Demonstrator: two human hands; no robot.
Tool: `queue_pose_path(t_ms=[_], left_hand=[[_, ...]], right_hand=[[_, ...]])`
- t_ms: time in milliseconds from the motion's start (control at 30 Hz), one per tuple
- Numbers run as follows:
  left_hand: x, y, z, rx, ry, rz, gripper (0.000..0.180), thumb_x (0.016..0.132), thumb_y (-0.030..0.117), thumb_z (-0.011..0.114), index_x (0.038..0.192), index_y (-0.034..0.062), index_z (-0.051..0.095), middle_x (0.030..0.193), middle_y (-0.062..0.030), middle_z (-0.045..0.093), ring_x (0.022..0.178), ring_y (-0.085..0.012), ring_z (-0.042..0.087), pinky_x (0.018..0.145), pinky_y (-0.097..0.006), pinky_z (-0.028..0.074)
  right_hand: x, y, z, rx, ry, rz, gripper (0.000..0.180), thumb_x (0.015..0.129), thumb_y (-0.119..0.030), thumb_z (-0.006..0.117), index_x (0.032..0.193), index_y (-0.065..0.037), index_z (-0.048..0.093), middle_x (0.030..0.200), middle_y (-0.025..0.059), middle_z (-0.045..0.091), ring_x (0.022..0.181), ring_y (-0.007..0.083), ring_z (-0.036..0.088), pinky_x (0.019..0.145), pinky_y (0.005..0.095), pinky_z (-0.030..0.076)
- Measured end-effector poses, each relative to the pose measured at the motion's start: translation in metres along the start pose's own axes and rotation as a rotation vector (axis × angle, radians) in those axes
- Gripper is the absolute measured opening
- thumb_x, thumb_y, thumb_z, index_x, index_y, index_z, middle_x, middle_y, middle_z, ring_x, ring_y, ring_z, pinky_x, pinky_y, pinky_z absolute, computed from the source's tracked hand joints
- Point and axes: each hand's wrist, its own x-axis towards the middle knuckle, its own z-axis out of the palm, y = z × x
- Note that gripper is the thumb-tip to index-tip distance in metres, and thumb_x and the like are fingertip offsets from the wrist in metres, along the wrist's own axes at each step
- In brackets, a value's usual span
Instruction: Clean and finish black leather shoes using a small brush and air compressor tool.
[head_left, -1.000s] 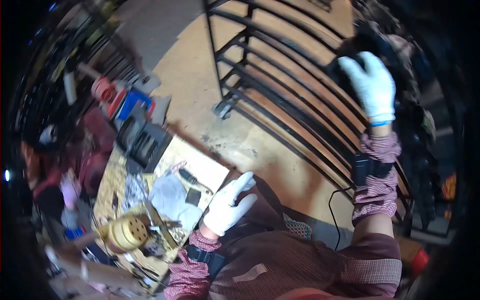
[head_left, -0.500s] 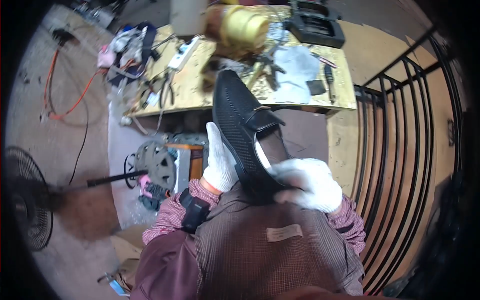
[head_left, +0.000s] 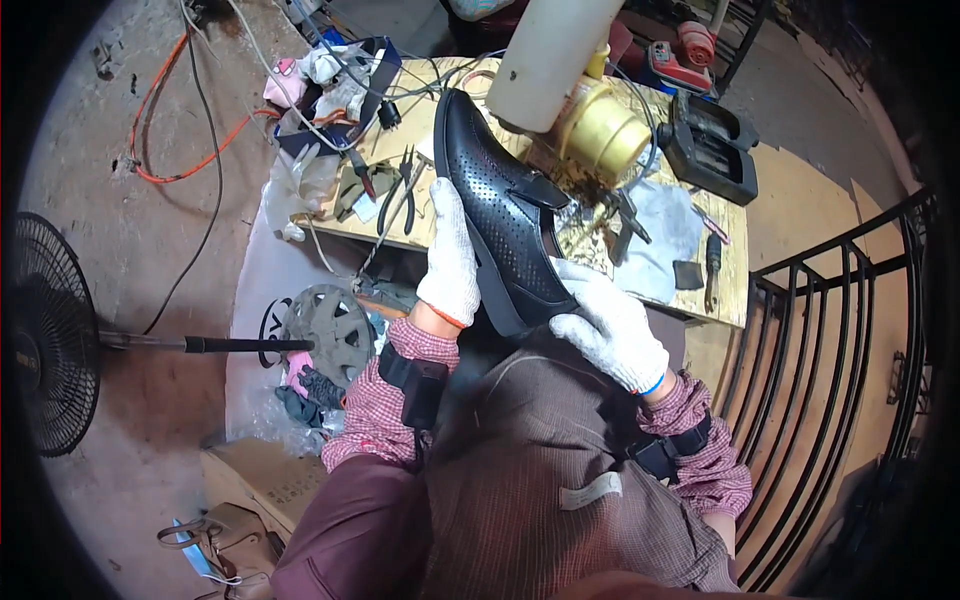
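A black perforated slip-on shoe (head_left: pixel 500 195) is held tilted over my lap, its toe pointing up and away and its side turned toward me. My left hand (head_left: pixel 450 250), in a white knit glove, supports the shoe along its left side and sole, with the fingers partly hidden behind it. My right hand (head_left: pixel 610 325), in the same kind of glove, grips the heel end by the shoe's opening. Just beyond the shoe is a yellow cylinder-shaped fixture (head_left: pixel 600 130) beneath a pale upright tube (head_left: pixel 553 60).
Pliers (head_left: pixel 398 205), a screwdriver (head_left: pixel 713 265), a grey cloth (head_left: pixel 660 235) and a black case (head_left: pixel 710 150) lie on the wooden table (head_left: pixel 735 290). A black metal rack (head_left: pixel 830 290) stands at the right. On the left are a fan (head_left: pixel 50 340) and a cardboard box (head_left: pixel 265 480).
The view has shifted, with the table now lying further right. The shoe has turned to show more of its side and sole edge. My right hand has settled at the heel.
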Motion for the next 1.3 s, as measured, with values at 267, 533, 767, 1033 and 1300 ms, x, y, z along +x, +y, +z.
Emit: queue_pose_path(t_ms=[267,533,767,1033,1300], left_hand=[[0.037,0.029,0.008,-0.037,0.039,0.043,0.07,0.099,0.065,0.043,0.138,0.0077,0.054,0.126,-0.0126,0.065,0.107,-0.0255,0.067,0.095,-0.039,0.055],[0.045,0.043,-0.014,-0.082,0.012,0.028,0.067,0.099,0.061,0.048,0.138,0.0071,0.053,0.127,-0.0135,0.065,0.106,-0.0276,0.067,0.095,-0.042,0.055],[-0.006,-0.036,-0.067,-0.35,-0.296,-0.259,0.094,0.092,0.081,0.03,0.147,0.0054,0.04,0.138,-0.0208,0.055,0.124,-0.0375,0.057,0.106,-0.05,0.047],[0.033,-0.097,-0.09,-0.725,-0.35,-0.371,0.048,0.104,0.035,0.047,0.134,-0.0035,0.047,0.112,-0.0182,0.063,0.109,-0.0347,0.063,0.104,-0.049,0.049],[0.055,-0.047,-0.048,-0.683,-0.554,-0.353,0.054,0.106,0.036,0.045,0.144,-0.0013,0.04,0.127,-0.0202,0.058,0.125,-0.037,0.055,0.11,-0.055,0.044]], right_hand=[[0.047,0.027,0.008,0.212,-0.043,0.144,0.049,0.088,-0.021,0.072,0.131,-0.002,0.06,0.137,0.0154,0.06,0.124,0.0328,0.059,0.104,0.0386,0.046],[0.073,0.025,0.016,0.396,-0.078,0.2,0.051,0.09,-0.016,0.068,0.138,-0.003,0.056,0.136,0.0162,0.059,0.126,0.0299,0.057,0.106,0.0377,0.044],[0.013,-0.027,0.02,-0.26,-0.172,-0.387,0.047,0.076,-0.02,0.073,0.12,-0.006,0.066,0.125,0.0121,0.065,0.081,0.0239,0.067,0.073,0.0343,0.055],[-0.036,-0.031,-0.048,-0.401,0.06,0.069,0.048,0.085,-0.035,0.071,0.125,-0.008,0.068,0.132,0.0184,0.063,0.106,0.0303,0.069,0.074,0.0357,0.051],[-0.12,-0.012,-0.043,-0.438,0.132,0.439,0.044,0.087,-0.027,0.073,0.125,-0.006,0.066,0.132,0.0201,0.063,0.115,0.0354,0.064,0.091,0.0421,0.05]])
